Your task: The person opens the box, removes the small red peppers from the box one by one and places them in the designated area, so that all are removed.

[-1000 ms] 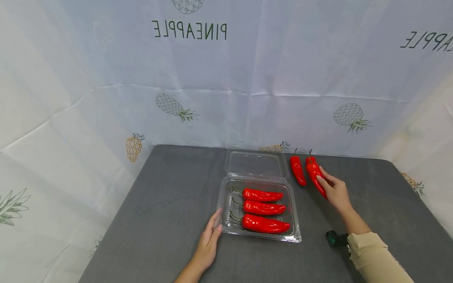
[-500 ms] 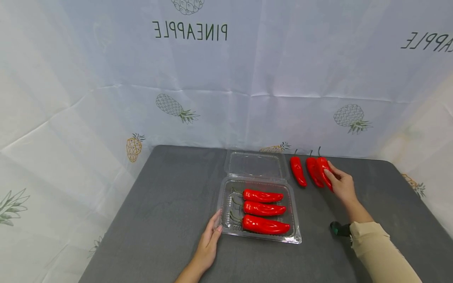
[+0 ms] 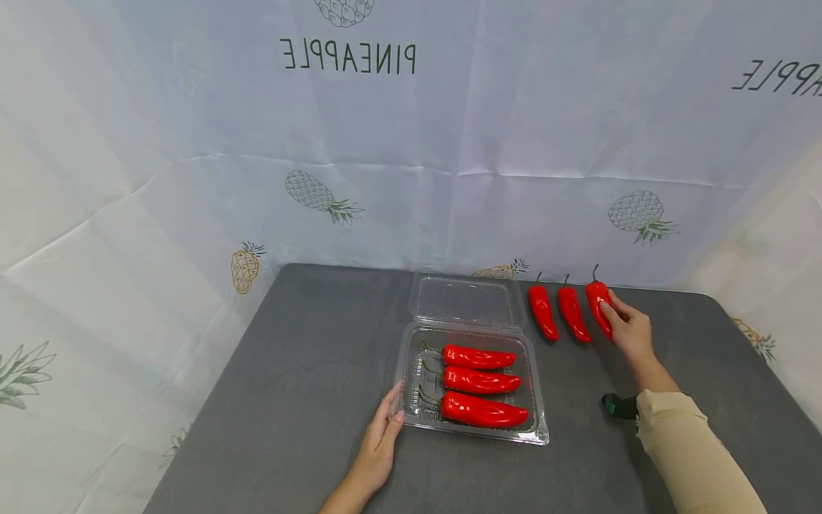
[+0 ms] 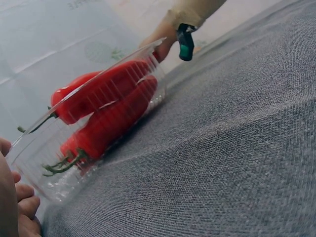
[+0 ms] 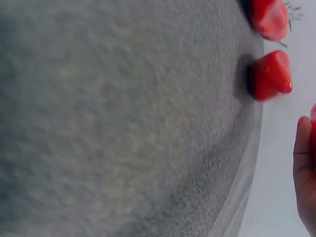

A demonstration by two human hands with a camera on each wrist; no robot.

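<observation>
At the right back of the table my right hand [image 3: 632,334] grips a red pepper [image 3: 599,303] with a thin green stem, thumb on its near face. Two more red peppers lie to its left, a middle pepper [image 3: 572,314] and a left pepper [image 3: 542,313]. My left hand [image 3: 377,446] holds the left front corner of a clear plastic clamshell container [image 3: 538,400], thumb at the rim. Inside lie three red peppers in a row, stems leftward, the front one being a larger-looking pepper [image 3: 483,410]. In the right wrist view, only part of the gripped pepper [image 5: 313,136] shows.
The container's hinged lid [image 3: 467,298] lies folded back toward the rear edge. A grey cloth-covered table [image 3: 308,371] extends on all sides. Behind it hangs a pale curtain [image 3: 411,128] with pineapple prints. A dark wrist strap [image 3: 619,407] sticks out from the right sleeve.
My right hand has carried its pepper to the right, past the middle pepper, which now shows fully. The left hand and container have stayed in place.
</observation>
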